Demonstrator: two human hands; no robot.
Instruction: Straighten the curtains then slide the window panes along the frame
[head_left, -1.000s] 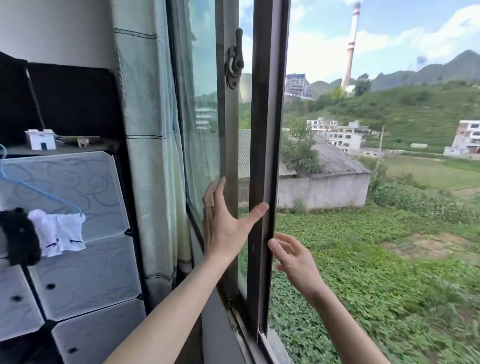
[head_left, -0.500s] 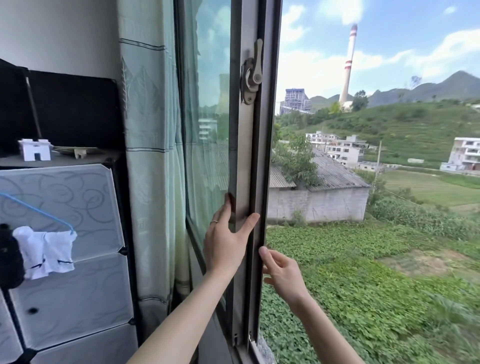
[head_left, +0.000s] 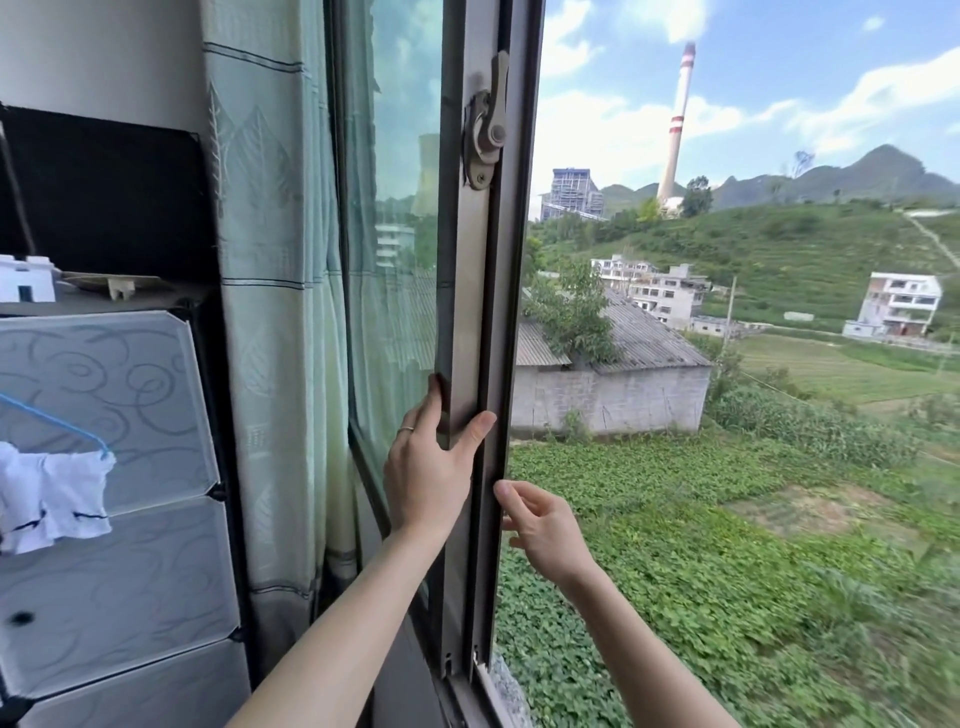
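Grey-brown brushed-metal stile of the sliding window pane (head_left: 470, 312) stands upright at the left of the opening, overlapping a second dark-framed pane, with a worn crescent metal latch (head_left: 487, 122) screwed near its top. The left hand (head_left: 428, 467), a thin ring on one finger, lies flat against this stile, fingers straight up its glass-side edge and thumb spread across its face. The right hand (head_left: 543, 525) is loosely curled and holds nothing; only its thumb tip touches the outer frame edge. Just left of the tinted glass, the pale green leaf-patterned fabric curtain (head_left: 270, 312) hangs in soft vertical folds beside a translucent swirl-patterned plastic panel cabinet (head_left: 104, 405).
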